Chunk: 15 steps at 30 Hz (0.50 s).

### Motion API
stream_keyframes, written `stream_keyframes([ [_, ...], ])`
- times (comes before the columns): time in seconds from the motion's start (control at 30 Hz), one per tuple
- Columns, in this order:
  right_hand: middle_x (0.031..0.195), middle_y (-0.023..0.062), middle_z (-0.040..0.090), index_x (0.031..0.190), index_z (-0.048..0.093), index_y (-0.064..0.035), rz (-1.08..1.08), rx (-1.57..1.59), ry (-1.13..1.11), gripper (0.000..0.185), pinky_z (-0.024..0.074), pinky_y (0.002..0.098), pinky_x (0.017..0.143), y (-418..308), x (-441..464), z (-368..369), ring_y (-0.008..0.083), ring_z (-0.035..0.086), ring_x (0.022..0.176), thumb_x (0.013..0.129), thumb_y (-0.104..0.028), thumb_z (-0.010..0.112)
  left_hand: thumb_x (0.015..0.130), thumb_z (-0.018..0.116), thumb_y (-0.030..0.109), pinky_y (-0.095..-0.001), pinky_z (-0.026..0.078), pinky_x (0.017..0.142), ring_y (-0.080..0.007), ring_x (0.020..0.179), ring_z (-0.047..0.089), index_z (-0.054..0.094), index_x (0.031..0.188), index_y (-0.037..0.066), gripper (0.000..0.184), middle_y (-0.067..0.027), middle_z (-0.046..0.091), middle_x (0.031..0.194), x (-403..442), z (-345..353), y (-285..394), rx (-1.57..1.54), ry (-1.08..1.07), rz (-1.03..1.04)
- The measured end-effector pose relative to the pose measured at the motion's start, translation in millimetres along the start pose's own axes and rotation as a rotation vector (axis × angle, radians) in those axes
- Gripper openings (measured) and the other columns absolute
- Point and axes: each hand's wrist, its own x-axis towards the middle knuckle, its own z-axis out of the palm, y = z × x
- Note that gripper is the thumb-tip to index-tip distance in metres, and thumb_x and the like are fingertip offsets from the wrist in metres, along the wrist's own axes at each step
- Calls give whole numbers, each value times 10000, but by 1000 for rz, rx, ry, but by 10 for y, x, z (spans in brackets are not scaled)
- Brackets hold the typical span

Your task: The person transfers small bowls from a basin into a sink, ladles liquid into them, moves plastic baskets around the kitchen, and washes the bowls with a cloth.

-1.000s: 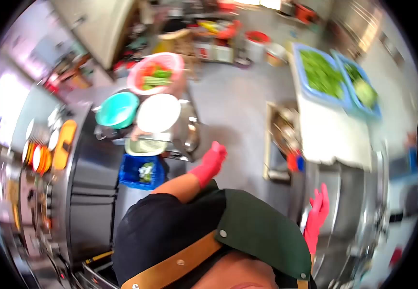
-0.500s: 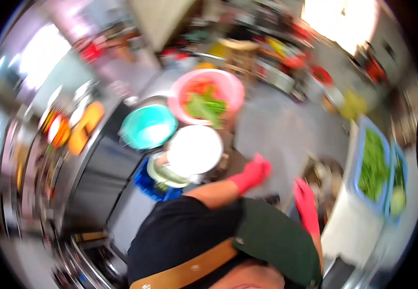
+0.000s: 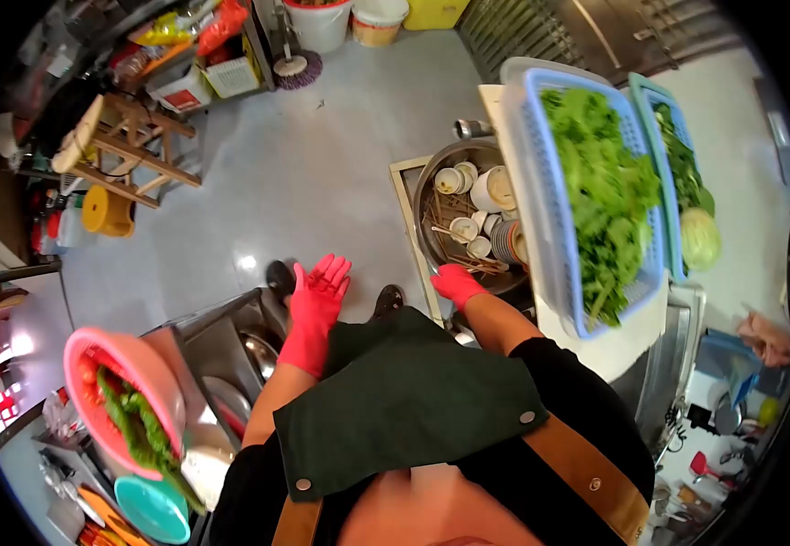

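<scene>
Both my hands wear pinkish-red rubber gloves. My left hand [image 3: 315, 305] is held out over the floor, palm up, fingers apart, with nothing in it. My right hand [image 3: 456, 284] overlaps the near-left rim of a round metal basin [image 3: 426, 187]; its fingertips are turned down and partly hidden, and I cannot tell whether it touches the rim. Inside the basin lie small bowls [image 3: 463, 229], stacked saucers [image 3: 502, 241], a white container [image 3: 493, 189] and several chopsticks [image 3: 479, 266].
At right, leafy greens [image 3: 600, 173] fill a blue basket [image 3: 541, 182]; a second basket behind holds a pale round vegetable [image 3: 700, 238]. Lower left are a pink basin [image 3: 172, 391] of peppers and a teal bowl [image 3: 154, 510]. A wooden stool [image 3: 131, 146] and mop [image 3: 297, 68] stand farther off.
My view has swung right, so the metal basin and blue basket now sit nearer the middle. The pink basin has shifted to the lower left. My left hand has turned palm up with fingers spread.
</scene>
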Motion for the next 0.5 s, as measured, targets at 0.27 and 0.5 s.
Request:
stream_keyframes([
  [0.27,1018,178,697,1117,651,4,198,228,309,420,514,419,840,1745,2162,1054,344,655,956,808,-279,668,1024,306,560,-395,409,1030,-283,1174,592,474,1357,-9,680,-145,603,1291,2739,-1320,132,293,204,-115],
  [0.5,1298,196,563,1397,454,-113,138,362,353,649,470,454,952,2819,3643,1677,380,578,1150,800,-262,660,1012,358,571,-357,411,1008,-248,1155,593,476,1359,-1,679,-137,615,1251,3751,-2068,154,522,234,-157],
])
